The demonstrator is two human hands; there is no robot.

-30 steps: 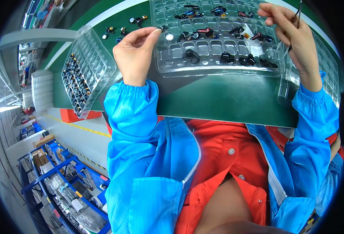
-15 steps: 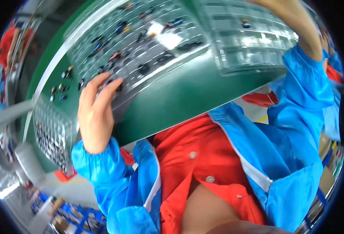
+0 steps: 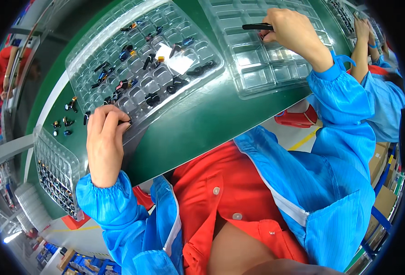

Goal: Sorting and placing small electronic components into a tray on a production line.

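My left hand (image 3: 104, 142) pinches the near corner of a clear plastic blister tray (image 3: 120, 41) that holds several small black, blue and red parts in its cells. My right hand (image 3: 292, 30) holds black tweezers (image 3: 256, 27) over a second clear tray (image 3: 262, 68), whose near cells look empty. Both trays lie tilted across the green table (image 3: 198, 128). A few small loose parts (image 3: 67, 120) lie on the table just left of my left hand.
A third clear tray (image 3: 55, 176) full of small dark parts sits at the table's left edge. Another person in a blue coat (image 3: 386, 91) works at the far right with a tray. A red bin (image 3: 296, 119) stands below the table edge.
The view has swung and tilted. My left hand has gone from lying flat on the tray to pinching its corner. My right hand with the tweezers now sits over the emptier tray.
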